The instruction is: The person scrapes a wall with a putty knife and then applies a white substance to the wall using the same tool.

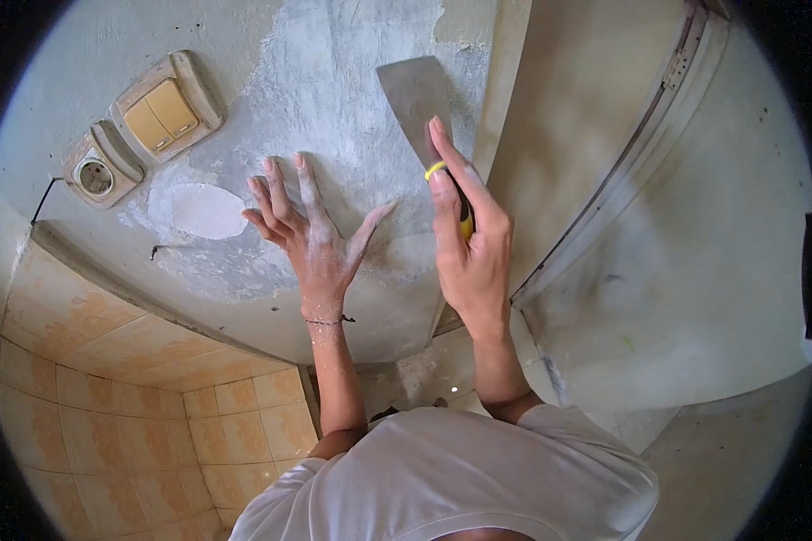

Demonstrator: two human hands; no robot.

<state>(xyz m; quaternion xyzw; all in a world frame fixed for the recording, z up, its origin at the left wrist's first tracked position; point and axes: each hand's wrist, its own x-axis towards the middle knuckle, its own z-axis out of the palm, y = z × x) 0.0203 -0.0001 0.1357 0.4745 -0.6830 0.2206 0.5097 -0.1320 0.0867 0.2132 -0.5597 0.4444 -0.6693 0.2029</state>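
Observation:
My right hand (478,243) grips a putty knife (418,97) by its black and yellow handle, the index finger stretched along the base of the blade. The wide metal blade points up and lies close to the wall; whether it touches cannot be made out. My left hand (320,243) is spread with its fingers apart against the scraped, whitish wall (343,81), and it holds nothing. White dust covers its fingers and wrist. Just left of those fingers is a smooth white oval patch (209,211) on the wall.
A yellowed double light switch (161,115) and a round power socket (95,176) sit on the wall at upper left, a black wire beside the socket. Orange-patterned tiles (90,424) line the lower left. A door frame (505,81) stands right of the blade.

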